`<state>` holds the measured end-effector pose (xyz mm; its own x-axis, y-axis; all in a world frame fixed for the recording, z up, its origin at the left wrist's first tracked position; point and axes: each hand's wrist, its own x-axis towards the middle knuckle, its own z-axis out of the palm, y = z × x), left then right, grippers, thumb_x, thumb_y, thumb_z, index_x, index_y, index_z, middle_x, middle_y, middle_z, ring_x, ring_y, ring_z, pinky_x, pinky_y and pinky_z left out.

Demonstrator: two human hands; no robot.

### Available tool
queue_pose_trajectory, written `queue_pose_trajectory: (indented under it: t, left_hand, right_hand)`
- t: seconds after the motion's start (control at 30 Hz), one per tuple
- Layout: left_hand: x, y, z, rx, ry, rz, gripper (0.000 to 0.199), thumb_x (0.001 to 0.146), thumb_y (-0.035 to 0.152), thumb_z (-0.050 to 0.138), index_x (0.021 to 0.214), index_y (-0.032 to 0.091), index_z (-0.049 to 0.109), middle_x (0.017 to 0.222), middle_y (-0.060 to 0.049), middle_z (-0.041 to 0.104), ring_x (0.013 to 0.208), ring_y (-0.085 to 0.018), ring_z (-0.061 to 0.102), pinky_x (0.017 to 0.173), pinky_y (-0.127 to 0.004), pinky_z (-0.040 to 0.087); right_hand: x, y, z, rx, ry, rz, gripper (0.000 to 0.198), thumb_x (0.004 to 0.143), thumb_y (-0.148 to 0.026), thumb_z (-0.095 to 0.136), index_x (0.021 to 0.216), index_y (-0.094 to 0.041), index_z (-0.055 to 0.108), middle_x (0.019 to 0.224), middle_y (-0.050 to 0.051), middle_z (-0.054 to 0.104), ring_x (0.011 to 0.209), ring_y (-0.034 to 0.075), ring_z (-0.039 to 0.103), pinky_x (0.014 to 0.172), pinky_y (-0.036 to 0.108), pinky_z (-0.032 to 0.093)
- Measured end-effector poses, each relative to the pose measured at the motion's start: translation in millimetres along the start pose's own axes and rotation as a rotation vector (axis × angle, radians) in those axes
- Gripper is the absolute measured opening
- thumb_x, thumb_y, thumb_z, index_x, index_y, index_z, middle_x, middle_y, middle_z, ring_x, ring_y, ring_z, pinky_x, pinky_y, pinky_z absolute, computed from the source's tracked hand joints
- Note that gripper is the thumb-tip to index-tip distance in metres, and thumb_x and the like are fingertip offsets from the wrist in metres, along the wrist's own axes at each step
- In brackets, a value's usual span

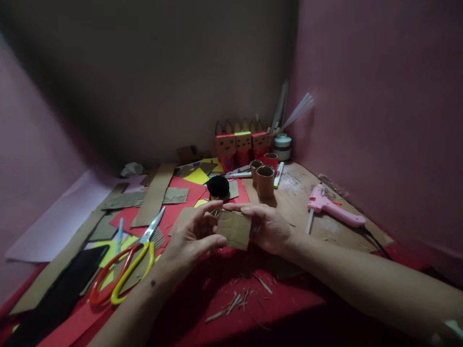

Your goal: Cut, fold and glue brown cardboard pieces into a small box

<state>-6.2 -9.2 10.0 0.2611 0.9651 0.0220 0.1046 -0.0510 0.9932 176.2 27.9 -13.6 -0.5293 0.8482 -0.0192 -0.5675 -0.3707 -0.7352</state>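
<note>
A small square of brown cardboard (pixel 234 231) is held up between my two hands above the red cloth. My left hand (pixel 195 236) grips its left edge, thumb at the front and fingers behind and above. On the other side my right hand (pixel 270 226) holds the right edge, with fingers along the top. Just beyond stands a black round item (pixel 218 186). Scissors (pixel 133 265) with one red and one yellow handle lie beside my left forearm. Brown cardboard tubes (pixel 265 182) stand upright behind my right hand.
A pink glue gun (pixel 333 207) with a cord lies on the board (pixel 289 212) at right. Cardboard strips (pixel 155 193) and coloured paper spread leftward. Cardboard figures with drawn faces (pixel 226 147) and a lidded jar (pixel 282 147) stand at the back. Cardboard shavings (pixel 235 303) litter the red cloth.
</note>
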Motion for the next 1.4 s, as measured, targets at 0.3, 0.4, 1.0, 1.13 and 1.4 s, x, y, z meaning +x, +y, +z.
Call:
queue_pose_trajectory:
  t: [0.3,0.4,1.0,1.13,1.4]
  left_hand:
    - [-6,-5,-11,0.023,-0.093,0.061,0.044,0.076,0.022,0.075,0.118,0.028,0.063,0.099,-0.002,0.066,0.083,-0.017,0.061,0.071,-0.028,0.051]
    - [-7,-6,-13,0.172,-0.163,0.075,0.011,0.078,0.023,0.075,0.089,0.024,0.073,0.088,-0.001,0.063,0.084,-0.016,0.057,0.078,-0.027,0.048]
    - [-5,-11,-29,-0.196,-0.195,0.112,0.015,0.063,0.023,0.084,0.068,0.02,0.07,0.081,-0.001,0.059,0.072,-0.015,0.059,0.059,-0.022,0.047]
    - [-4,-13,-33,-0.168,-0.208,0.103,0.015,0.064,0.021,0.084,0.067,0.019,0.07,0.08,-0.001,0.058,0.074,-0.014,0.057,0.06,-0.02,0.045]
    - [-5,-8,-35,-0.089,-0.25,0.056,0.012,0.065,0.023,0.082,0.064,0.02,0.071,0.081,-0.001,0.064,0.068,-0.013,0.059,0.057,-0.02,0.046]
  right_hand:
    - [5,4,-3,-0.025,-0.025,-0.021,0.028,0.063,-0.022,0.076,0.091,-0.018,0.078,0.083,0.005,0.076,0.075,0.017,0.064,0.07,0.03,0.045]
    - [7,5,-3,-0.051,0.056,-0.08,0.018,0.057,-0.017,0.074,0.075,-0.017,0.077,0.073,0.003,0.074,0.07,0.016,0.063,0.07,0.03,0.047]
    - [-13,-6,-5,-0.457,-0.358,-0.021,0.07,0.07,-0.007,0.067,0.138,-0.02,0.054,0.143,0.009,0.054,0.128,0.022,0.052,0.11,0.038,0.038]
    - [-14,-5,-6,-0.464,-0.383,-0.021,0.074,0.073,-0.009,0.069,0.143,-0.023,0.048,0.152,0.007,0.045,0.134,0.023,0.048,0.111,0.036,0.038]
    - [-11,1,-8,-0.686,-0.328,-0.136,0.064,0.085,-0.014,0.059,0.146,-0.02,0.043,0.15,0.007,0.047,0.138,0.022,0.044,0.117,0.04,0.032]
